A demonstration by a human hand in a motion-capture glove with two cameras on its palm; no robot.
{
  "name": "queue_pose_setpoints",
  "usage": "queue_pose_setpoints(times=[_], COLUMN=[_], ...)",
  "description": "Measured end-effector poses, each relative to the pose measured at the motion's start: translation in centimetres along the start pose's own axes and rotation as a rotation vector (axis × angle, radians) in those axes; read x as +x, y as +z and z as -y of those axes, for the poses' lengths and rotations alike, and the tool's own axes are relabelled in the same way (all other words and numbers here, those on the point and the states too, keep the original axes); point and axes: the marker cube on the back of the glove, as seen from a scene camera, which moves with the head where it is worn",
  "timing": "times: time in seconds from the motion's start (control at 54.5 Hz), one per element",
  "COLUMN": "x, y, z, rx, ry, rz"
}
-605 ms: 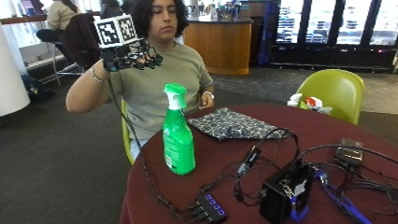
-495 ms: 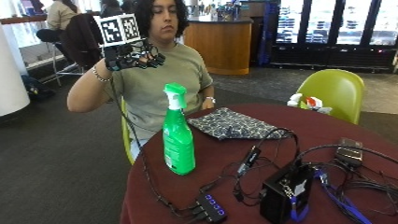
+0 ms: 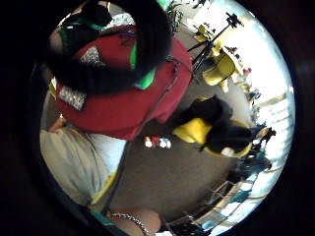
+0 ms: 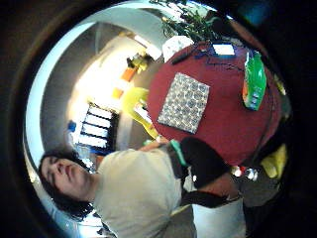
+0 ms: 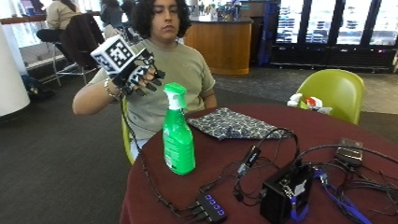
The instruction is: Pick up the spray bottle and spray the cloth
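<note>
Outside view shows the task barely begun. The gloved right hand (image 5: 138,77) is raised in the upper left of the frame, above and a little to the left of the spray bottle (image 5: 178,140), with clear air between them. Its fingers are spread and relaxed, pointing down and toward the bottle, and they hold nothing. By my reading, everything is left to do: reach down, grip the bottle, lift it, aim the nozzle at the cloth (image 5: 236,123) and squeeze the trigger.

The spray bottle stands upright on the dark red round table (image 5: 373,128), left of centre in the frame and near the table edge that faces the camera. It is translucent green with a lighter green trigger head, and a label shows low on its body. It looks nearly full, though that is hard to judge. The nozzle seems to point toward the left of the frame, away from the cloth, so it would likely need turning.

The cloth, dark with a small pale pattern, lies flat near the centre of the frame, close behind and to the right of the bottle. No wet patch can be made out on it.
</note>
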Motion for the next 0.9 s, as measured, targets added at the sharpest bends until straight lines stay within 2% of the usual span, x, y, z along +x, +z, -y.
queue_pose_setpoints(times=[0.128, 0.33, 0.422, 0.605, 0.697, 0.77, 0.844, 0.899], x=[2.6, 5.8, 7.1, 9.4, 10.0, 10.7, 10.7, 10.7], y=[2.0, 3.7, 3.9, 3.9, 4.0, 4.1, 4.1, 4.4], z=[0.7, 5.0, 7.4, 11.5, 12.8, 12.5, 13.7, 14.0], rx=[0.039, 0.129, 0.227, 0.487, 0.536, 0.54, 0.608, 0.607], ry=[0.185, 0.327, 0.392, 0.416, 0.446, 0.355, 0.449, 0.458], rz=[0.293, 0.422, 0.438, 0.47, 0.478, 0.475, 0.498, 0.516])
